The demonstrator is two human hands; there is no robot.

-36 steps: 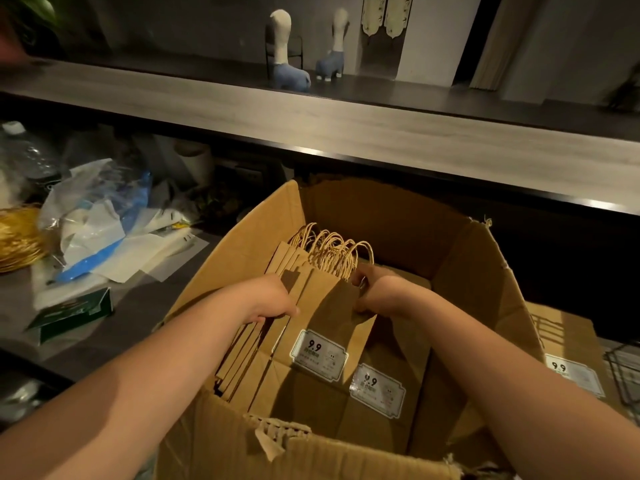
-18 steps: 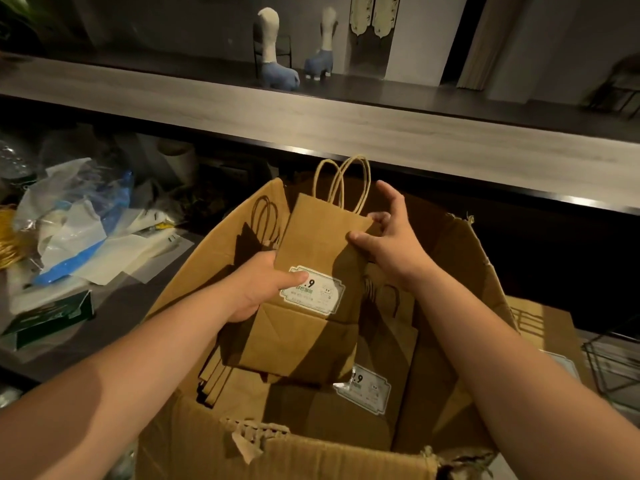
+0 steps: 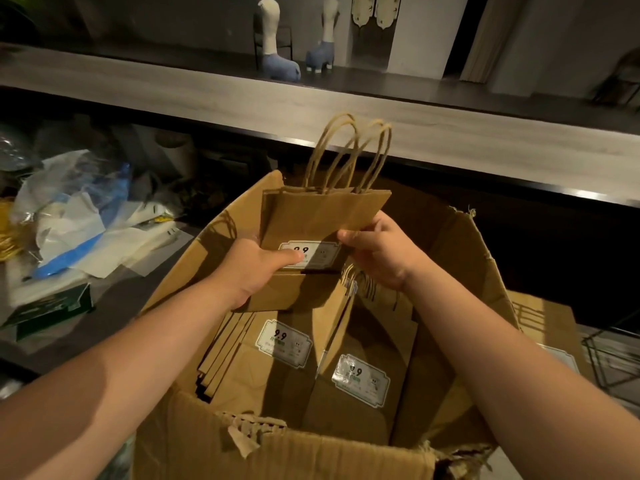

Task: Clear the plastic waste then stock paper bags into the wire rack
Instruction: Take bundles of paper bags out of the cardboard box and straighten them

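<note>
Leftmost, plastic waste [image 3: 74, 216]: a heap of clear and white film with a blue strip lies on the dark counter, well apart from both hands.
Green packet [image 3: 52, 308]: lies flat on the counter just in front of the plastic heap, near the left edge.
Left hand [image 3: 256, 268]: grips the lower left part of the lifted bag, thumb laid across the front and touching the white label, fingers curled behind the paper.
Held paper bag [image 3: 322, 213]: a flat brown bag raised above the open box, twisted-paper handles pointing up, top edge tilted slightly down to the right; its white "9.9" label sits between the two hands.
Cardboard box [image 3: 311, 455]: open, with torn flaps, directly below the hands and filling the middle of the view.
Stacked paper bags [image 3: 263, 382]: more flat brown bags stand on edge inside the box, leaning to the left, two of them showing the same white label.
Right hand [image 3: 381, 251]: pinches the right edge of the lifted bag, thumb on the front and fingers curled behind it.
Bar top [image 3: 485, 140]: a pale wood-grain shelf runs across behind the box.
Wire rack [image 3: 613, 358]: only a corner of thin black wire shows at the far right edge, beside another brown bag lying flat.
</note>
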